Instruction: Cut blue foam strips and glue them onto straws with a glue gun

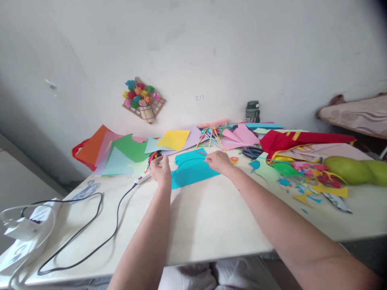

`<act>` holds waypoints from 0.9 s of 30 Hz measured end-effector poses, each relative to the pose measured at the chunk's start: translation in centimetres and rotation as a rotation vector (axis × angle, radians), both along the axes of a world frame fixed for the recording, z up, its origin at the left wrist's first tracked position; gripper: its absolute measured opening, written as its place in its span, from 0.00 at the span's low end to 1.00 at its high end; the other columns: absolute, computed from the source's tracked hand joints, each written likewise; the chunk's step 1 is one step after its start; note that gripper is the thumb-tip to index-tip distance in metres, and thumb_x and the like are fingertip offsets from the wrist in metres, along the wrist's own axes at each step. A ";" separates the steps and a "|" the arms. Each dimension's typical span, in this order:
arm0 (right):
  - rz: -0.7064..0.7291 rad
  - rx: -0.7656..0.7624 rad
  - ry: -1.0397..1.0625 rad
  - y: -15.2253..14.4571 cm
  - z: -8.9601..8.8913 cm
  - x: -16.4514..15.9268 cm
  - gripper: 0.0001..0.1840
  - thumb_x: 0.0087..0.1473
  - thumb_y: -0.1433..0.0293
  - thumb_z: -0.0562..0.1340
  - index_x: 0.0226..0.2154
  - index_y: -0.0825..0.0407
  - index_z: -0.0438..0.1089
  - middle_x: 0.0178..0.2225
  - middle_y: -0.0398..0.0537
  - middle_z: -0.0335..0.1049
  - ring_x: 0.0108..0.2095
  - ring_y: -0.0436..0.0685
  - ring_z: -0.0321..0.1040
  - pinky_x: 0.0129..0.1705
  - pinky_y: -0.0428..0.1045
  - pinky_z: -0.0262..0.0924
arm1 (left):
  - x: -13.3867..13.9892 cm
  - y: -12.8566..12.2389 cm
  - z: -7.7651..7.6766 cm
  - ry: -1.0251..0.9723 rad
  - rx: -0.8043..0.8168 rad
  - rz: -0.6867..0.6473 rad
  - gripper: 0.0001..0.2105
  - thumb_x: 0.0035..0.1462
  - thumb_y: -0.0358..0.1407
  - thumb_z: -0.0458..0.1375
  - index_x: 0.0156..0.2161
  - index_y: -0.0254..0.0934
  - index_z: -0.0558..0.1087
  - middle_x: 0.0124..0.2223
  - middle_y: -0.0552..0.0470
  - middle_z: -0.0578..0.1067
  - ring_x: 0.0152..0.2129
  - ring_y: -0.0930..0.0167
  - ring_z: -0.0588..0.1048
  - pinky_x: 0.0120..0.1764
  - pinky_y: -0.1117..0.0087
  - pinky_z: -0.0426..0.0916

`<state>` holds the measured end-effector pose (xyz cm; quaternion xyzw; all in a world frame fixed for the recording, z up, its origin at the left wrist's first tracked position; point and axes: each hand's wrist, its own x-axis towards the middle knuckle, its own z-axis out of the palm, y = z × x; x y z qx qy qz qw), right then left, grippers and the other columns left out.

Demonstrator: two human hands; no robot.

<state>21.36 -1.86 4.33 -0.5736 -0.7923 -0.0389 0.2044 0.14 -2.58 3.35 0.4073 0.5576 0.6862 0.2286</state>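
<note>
My right hand (218,162) is closed in a pinch over the right side of a blue paper sheet (193,173). A thin greyish tip (202,152) sticks out from its fingers; the rest is hidden, and I cannot tell what it is. A thin blue curved line (190,160), strip or cut edge, runs leftward from these fingers across the sheet. At the sheet's left edge my left hand (161,171) is raised, thumb and fingers apart, seemingly holding nothing. Just behind it lies a white device with a red switch (142,178) and a black cord, partly covered by the hand.
Coloured papers (130,149) are piled back left, with a yellow sheet (173,139) further right. Scissors (253,152), paper scraps (298,187) and a green fruit-like object (350,170) lie right. A dark bottle (252,111) stands behind. A power strip (33,229) and black cord (99,225) occupy the left.
</note>
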 end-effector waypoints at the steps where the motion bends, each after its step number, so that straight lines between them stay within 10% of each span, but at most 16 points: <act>1: 0.005 -0.029 0.067 0.0 -0.1 -0.1 0.13 0.51 0.65 0.53 0.26 0.50 0.72 0.29 0.48 0.72 0.31 0.54 0.67 0.30 0.45 0.55 | 0.0 0.0 0.0 0.078 0.004 0.201 0.13 0.45 0.44 0.55 0.33 0.38 0.66 0.41 0.47 0.67 0.46 0.64 0.59 0.41 0.67 0.57; 4: 0.045 -0.159 0.294 0.2 -0.6 -0.8 0.15 0.51 0.64 0.52 0.24 0.51 0.70 0.24 0.45 0.71 0.23 0.50 0.67 0.25 0.43 0.55 | 0.8 -0.1 -0.2 0.154 0.120 0.395 0.13 0.46 0.46 0.54 0.32 0.38 0.66 0.39 0.47 0.67 0.45 0.65 0.60 0.41 0.67 0.58; 12: 0.342 -0.486 0.669 1.1 -3.0 -2.7 0.10 0.46 0.67 0.57 0.19 0.54 0.64 0.15 0.41 0.66 0.14 0.47 0.63 0.18 0.42 0.55 | 2.7 0.3 -1.7 -0.208 -0.034 -0.542 0.18 0.42 0.47 0.57 0.32 0.33 0.68 0.31 0.47 0.72 0.25 0.73 0.70 0.28 0.73 0.63; 22: 0.448 -0.603 0.903 -0.4 -2.0 -3.9 0.14 0.47 0.64 0.57 0.19 0.55 0.63 0.14 0.41 0.66 0.13 0.45 0.61 0.15 0.40 0.55 | 2.8 0.2 -2.0 -0.203 -0.050 -0.719 0.16 0.41 0.44 0.59 0.30 0.32 0.70 0.30 0.46 0.74 0.27 0.72 0.72 0.31 0.73 0.65; 27: 0.413 -0.525 0.814 0.3 -2.6 -3.7 0.10 0.45 0.66 0.59 0.19 0.55 0.65 0.11 0.38 0.63 0.10 0.44 0.57 0.13 0.40 0.52 | 1.9 0.5 -1.8 -0.233 -0.031 -0.597 0.17 0.42 0.45 0.58 0.32 0.32 0.70 0.28 0.47 0.74 0.25 0.73 0.72 0.28 0.74 0.64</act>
